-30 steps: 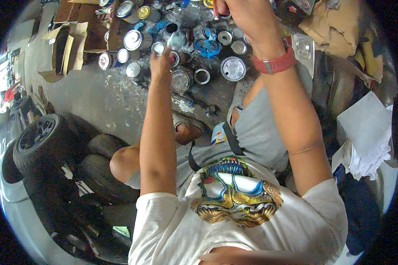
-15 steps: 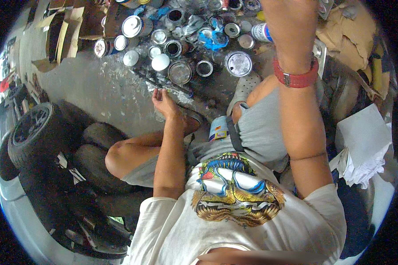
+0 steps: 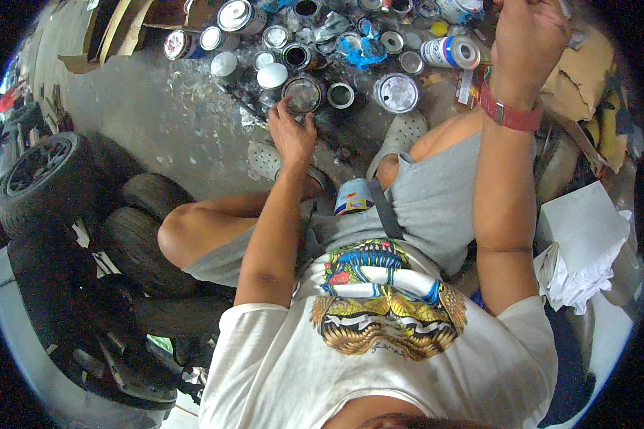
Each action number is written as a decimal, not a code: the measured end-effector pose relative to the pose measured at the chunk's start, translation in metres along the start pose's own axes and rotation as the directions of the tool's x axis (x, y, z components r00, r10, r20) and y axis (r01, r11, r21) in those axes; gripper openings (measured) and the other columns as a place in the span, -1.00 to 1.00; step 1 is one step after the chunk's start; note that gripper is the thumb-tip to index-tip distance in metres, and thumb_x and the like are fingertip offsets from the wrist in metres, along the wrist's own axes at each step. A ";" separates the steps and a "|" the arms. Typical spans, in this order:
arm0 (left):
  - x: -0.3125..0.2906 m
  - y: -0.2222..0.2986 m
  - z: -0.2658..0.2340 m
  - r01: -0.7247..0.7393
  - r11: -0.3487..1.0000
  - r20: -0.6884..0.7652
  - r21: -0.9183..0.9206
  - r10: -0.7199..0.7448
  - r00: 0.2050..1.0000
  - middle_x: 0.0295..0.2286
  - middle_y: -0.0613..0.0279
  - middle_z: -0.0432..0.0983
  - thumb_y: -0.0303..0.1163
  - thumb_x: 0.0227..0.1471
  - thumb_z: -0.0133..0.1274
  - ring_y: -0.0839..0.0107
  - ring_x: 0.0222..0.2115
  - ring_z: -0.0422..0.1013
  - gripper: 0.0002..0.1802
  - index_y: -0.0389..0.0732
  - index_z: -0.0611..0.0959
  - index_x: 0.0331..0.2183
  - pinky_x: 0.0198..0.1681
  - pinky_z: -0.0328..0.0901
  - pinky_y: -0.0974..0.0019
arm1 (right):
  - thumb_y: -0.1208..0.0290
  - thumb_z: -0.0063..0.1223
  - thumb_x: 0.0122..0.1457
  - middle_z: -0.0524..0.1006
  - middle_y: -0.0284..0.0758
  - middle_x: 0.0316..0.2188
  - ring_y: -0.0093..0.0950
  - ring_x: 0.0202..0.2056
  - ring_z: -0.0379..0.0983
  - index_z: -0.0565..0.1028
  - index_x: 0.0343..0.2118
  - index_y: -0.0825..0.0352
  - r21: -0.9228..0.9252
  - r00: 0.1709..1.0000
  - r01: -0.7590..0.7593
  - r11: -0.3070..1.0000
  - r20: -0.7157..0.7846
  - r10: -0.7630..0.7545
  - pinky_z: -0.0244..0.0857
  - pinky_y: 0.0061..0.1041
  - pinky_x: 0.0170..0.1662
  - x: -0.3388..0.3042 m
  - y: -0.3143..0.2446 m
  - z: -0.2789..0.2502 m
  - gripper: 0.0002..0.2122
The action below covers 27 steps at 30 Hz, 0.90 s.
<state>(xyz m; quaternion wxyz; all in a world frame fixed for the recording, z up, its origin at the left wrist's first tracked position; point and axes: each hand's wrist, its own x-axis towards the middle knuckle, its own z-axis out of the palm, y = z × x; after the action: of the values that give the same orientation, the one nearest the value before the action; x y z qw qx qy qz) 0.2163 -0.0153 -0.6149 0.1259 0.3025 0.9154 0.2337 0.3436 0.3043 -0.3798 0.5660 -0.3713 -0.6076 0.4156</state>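
Note:
My left hand (image 3: 292, 136) reaches to the near edge of a round, grey-stained paint can (image 3: 302, 94) on the floor. Its thumb and fingers are apart at the can's rim; whether they touch it I cannot tell. My right hand (image 3: 529, 44), above a red wristwatch (image 3: 509, 113), is raised at the top right with its fingers curled closed. What they hold, if anything, is hidden, though a thin pale thing shows beside the fingers. An open dark can (image 3: 340, 95) and a lidded can with white smears (image 3: 396, 94) stand right of my left hand.
Several cans crowd the floor ahead, with blue crumpled plastic (image 3: 361, 51) among them. A white spray can (image 3: 451, 53) lies at their right. Between my legs is a blue-and-white can (image 3: 354, 196). Tyres (image 3: 46, 182) are at left; white paper (image 3: 579, 243) and torn cardboard (image 3: 583, 71) at right.
My left hand has moved forward and right, up to the stained can, and its fingers have spread. My right hand has come lower into view, its fingers now showing. The whole view has shifted.

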 end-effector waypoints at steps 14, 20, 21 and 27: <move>0.007 -0.138 0.090 0.891 0.239 0.657 -0.387 -0.606 0.448 -0.45 0.19 0.48 -0.36 -0.08 0.20 0.32 -0.47 0.44 -0.53 -0.28 0.59 -0.07 -0.49 0.31 0.19 | 0.30 0.26 0.29 0.54 -0.55 -0.46 -0.76 -0.50 0.29 0.63 -0.22 0.29 -0.033 0.994 0.108 0.994 0.002 -0.108 0.12 -0.69 -0.45 -0.007 -0.010 -0.022 -0.84; 0.014 -0.157 0.110 0.866 0.315 0.569 -0.389 -0.657 0.494 -0.31 0.32 0.54 -0.23 0.15 0.16 0.39 -0.44 0.34 -0.77 -0.02 0.62 -0.15 -0.37 0.27 0.23 | 0.28 0.28 0.27 0.48 -0.57 -0.51 -0.73 -0.53 0.30 0.58 -0.24 0.25 -0.190 0.999 0.047 0.981 -0.014 -0.050 0.13 -0.66 -0.46 0.002 0.013 -0.020 -0.84; 0.016 -0.158 0.113 0.867 0.333 0.553 -0.372 -0.670 0.495 -0.31 0.32 0.53 -0.23 0.14 0.18 0.39 -0.44 0.34 -0.78 -0.01 0.61 -0.15 -0.39 0.26 0.25 | 0.28 0.29 0.27 0.47 -0.58 -0.51 -0.73 -0.54 0.29 0.58 -0.25 0.24 -0.140 0.999 0.047 0.989 0.016 -0.045 0.13 -0.65 -0.46 0.003 0.017 -0.020 -0.84; 0.021 -0.166 0.118 0.815 0.338 0.581 -0.471 -0.576 0.575 -0.33 0.21 0.51 -0.29 0.11 0.24 0.39 -0.41 0.42 -0.51 -0.18 0.49 0.05 -0.39 0.31 0.31 | 0.29 0.29 0.27 0.56 -0.53 -0.41 -0.72 -0.49 0.33 0.61 -0.21 0.28 -0.233 1.000 0.001 0.973 0.005 0.000 0.19 -0.67 -0.41 0.007 0.028 -0.010 -0.82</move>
<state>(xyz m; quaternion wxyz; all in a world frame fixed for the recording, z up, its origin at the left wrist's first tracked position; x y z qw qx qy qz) 0.1615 -0.0785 -0.8022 0.4611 -0.1648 0.7575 0.4317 0.3527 0.3224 -0.4032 0.5172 -0.4340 -0.6534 0.3422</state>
